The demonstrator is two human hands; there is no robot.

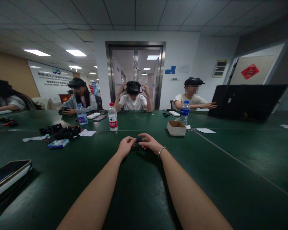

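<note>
Both my hands meet over the middle of the dark green table point(144, 172). Between them is a small dark object point(139, 139), too small to identify. My left hand point(127, 146) pinches its left side between thumb and fingers. My right hand point(150, 143), with a silver bracelet point(161, 151) at the wrist, has its fingers curled around the object's right side. Beyond my hands stand a red-capped bottle point(112, 117) to the left and a small open cardboard box point(176, 128) to the right.
Black gear point(67, 132), a blue-and-white packet point(58, 143) and a blue-capped bottle point(81, 115) are on the left. A phone point(9, 174) lies near left. Another bottle point(184, 114) and a large black monitor point(246, 102) stand right. Several people sit across the table.
</note>
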